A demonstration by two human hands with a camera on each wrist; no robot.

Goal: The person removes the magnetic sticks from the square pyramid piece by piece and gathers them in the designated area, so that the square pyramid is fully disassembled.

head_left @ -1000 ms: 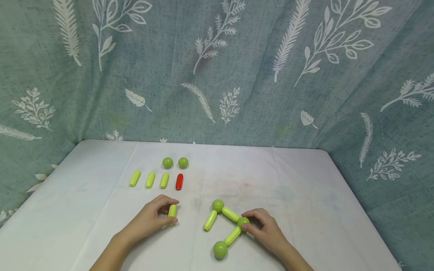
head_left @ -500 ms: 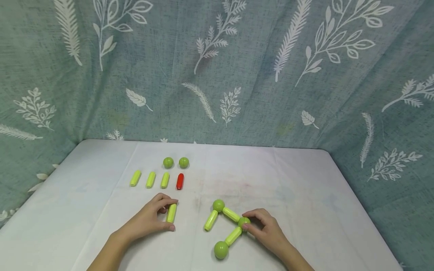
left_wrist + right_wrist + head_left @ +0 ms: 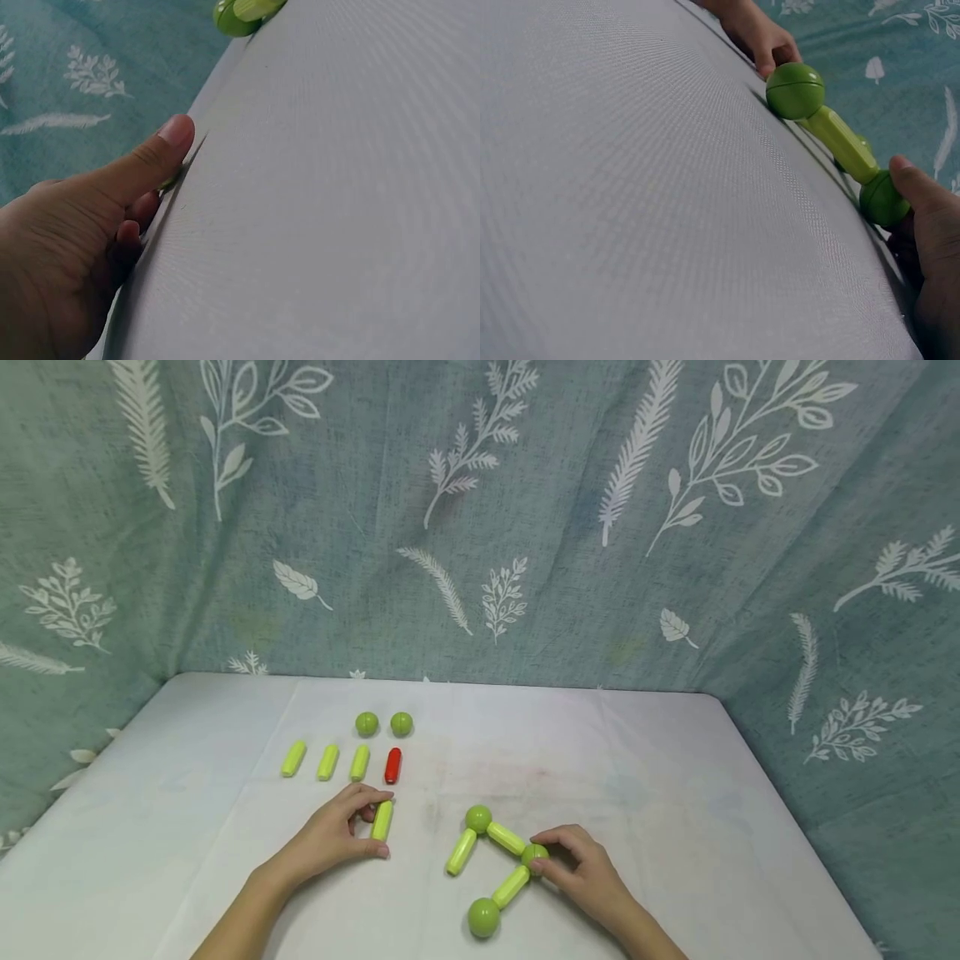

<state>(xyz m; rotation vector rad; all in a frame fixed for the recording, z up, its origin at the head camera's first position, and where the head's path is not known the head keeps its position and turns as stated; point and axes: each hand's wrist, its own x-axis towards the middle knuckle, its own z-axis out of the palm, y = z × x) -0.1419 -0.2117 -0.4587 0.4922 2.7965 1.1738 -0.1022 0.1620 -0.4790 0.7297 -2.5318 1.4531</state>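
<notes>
My left hand (image 3: pixel 333 832) pinches a yellow-green rod (image 3: pixel 382 821) between thumb and fingers, low over the white table. In the left wrist view the rod is almost wholly hidden behind that hand (image 3: pixel 97 202). To the right lies a joined chain of yellow-green rods and green balls. My right hand (image 3: pixel 588 870) pinches the chain's right-hand green ball (image 3: pixel 535 857). From it one rod (image 3: pixel 507 838) runs to the far ball (image 3: pixel 478 819), which bears another rod (image 3: pixel 461 852). A second rod (image 3: pixel 512 887) joins it to the near ball (image 3: pixel 483 917).
Beyond the left hand lie three loose yellow-green rods (image 3: pixel 327 762) and one red rod (image 3: pixel 392 766) in a row. Two loose green balls (image 3: pixel 367 724) sit behind them. A leaf-patterned curtain (image 3: pixel 450 568) stands at the table's (image 3: pixel 615 760) back and sides.
The left thumb has shifted from across the rod to its near end. Rod and left hand have moved slightly away from me. The right hand and chain stay put; the head view shifts a little.
</notes>
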